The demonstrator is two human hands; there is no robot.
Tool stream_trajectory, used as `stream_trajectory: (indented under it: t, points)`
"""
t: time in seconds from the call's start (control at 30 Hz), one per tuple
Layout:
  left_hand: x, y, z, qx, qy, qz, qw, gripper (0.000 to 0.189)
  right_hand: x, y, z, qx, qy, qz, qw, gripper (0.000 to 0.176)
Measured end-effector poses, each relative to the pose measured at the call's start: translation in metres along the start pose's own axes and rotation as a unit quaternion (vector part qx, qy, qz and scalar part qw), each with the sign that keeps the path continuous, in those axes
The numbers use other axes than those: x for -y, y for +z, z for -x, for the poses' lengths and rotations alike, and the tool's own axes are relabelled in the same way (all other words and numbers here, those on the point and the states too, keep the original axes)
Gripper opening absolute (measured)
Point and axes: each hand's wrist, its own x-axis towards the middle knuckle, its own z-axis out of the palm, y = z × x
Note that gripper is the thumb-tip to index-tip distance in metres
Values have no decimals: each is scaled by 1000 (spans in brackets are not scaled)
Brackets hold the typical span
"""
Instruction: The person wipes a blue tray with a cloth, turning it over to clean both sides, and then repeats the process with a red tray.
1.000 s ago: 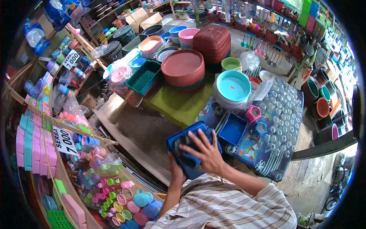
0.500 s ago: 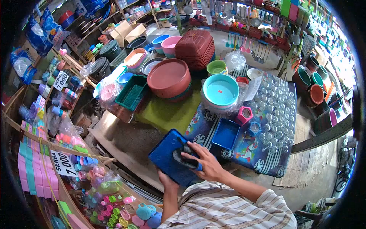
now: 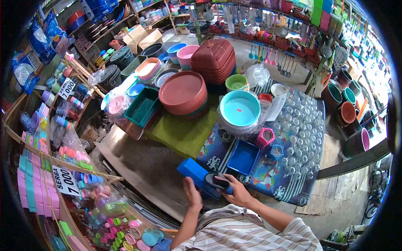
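My right hand (image 3: pixel 236 191) is closed around a dark brush-like thing with a blue edge (image 3: pixel 217 183), beside a blue plastic tray (image 3: pixel 193 170). The tray is now seen edge-on, tilted in front of my body. My left hand (image 3: pixel 192 195) is beside the tray's near side, its fingers stretched out and apart from each other only slightly; whether the palm touches the tray is not clear. A second blue tray (image 3: pixel 243 157) lies on the patterned table cover, with a pink hexagonal item (image 3: pixel 265 137) next to it.
Clear glass jars (image 3: pixel 303 125) crowd the right of the table (image 3: pixel 293 190). Turquoise basins (image 3: pixel 240 108), reddish-brown basins (image 3: pixel 183 90) and a green basket (image 3: pixel 142 106) stand further back. Shelves with cups and a price sign (image 3: pixel 67 181) line the left.
The blue tray has turned from face-up to edge-on. My left hand has moved from under its lower edge to its side and opened. My right hand has shifted slightly right and down.
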Motion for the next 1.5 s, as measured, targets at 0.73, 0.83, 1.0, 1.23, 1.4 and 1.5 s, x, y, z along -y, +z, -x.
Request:
stream_trajectory:
  t: [0.73, 0.83, 1.0, 1.23, 1.4, 1.5]
  points:
    - [113, 177, -23, 470, 170, -359, 788, 41, -226, -41, 37, -322, 307, -152, 883, 22]
    - [132, 172, -53, 371, 281, -461, 755, 41, -290, -39, 42, -370, 315, -173, 856, 23]
    - [195, 138, -115, 341, 194, -537, 747, 54, -355, -39, 44, -369, 387, -108, 838, 35]
    - [239, 127, -144, 316, 64, -563, 761, 51, -384, -34, 34, -376, 401, -96, 830, 37]
    - [248, 123, -145, 263, 50, -600, 754, 48, -369, -54, 22, -309, 430, 6, 848, 44]
    - [250, 125, -148, 236, 0, -513, 825, 43, -363, -56, 16, -319, 438, 49, 839, 48]
